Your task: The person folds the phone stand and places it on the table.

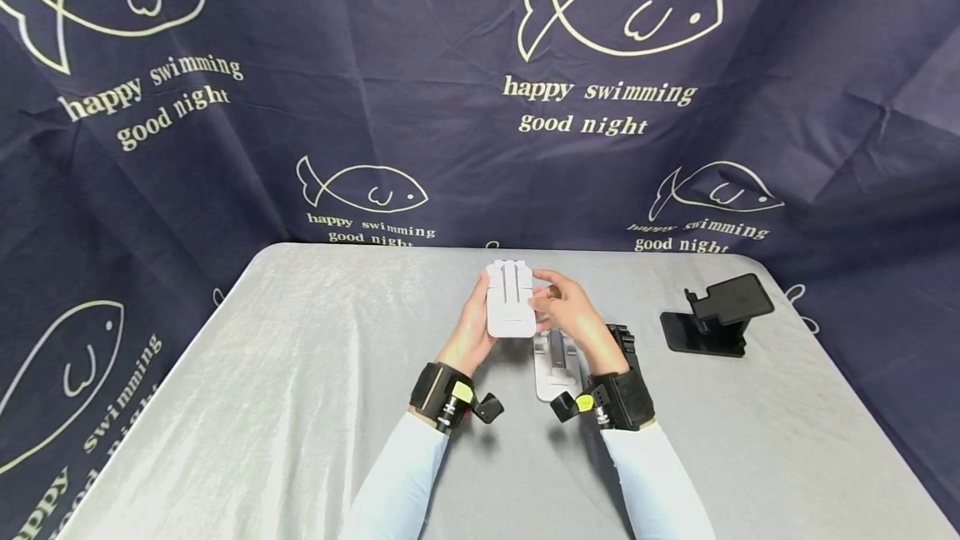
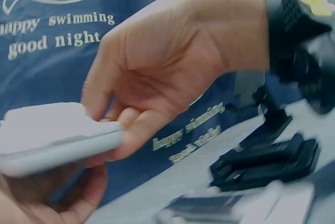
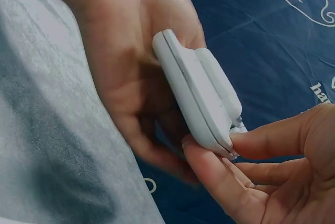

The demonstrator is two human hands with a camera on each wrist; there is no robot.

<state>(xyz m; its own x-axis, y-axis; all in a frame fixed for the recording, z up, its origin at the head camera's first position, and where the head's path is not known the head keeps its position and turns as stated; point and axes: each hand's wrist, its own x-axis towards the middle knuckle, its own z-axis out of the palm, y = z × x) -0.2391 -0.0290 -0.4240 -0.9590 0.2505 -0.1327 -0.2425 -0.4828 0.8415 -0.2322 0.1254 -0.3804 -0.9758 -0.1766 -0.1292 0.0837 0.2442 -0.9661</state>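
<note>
Head view: the left hand (image 1: 471,325) grips a folded white phone stand (image 1: 512,322) at nine o'clock; the right hand (image 1: 572,307) pinches its three-o'clock edge. Left wrist: a folded black stand (image 2: 264,165) at four o'clock. Right wrist: the pinch is at five o'clock.

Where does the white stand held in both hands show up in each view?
Head: the white stand is just right of centre, a little below mid-height.
Left wrist: at the left edge, below mid-height.
Right wrist: tilted, just right of centre.
Shared landmark: the blue fish-print cloth, behind it in all three.
</note>
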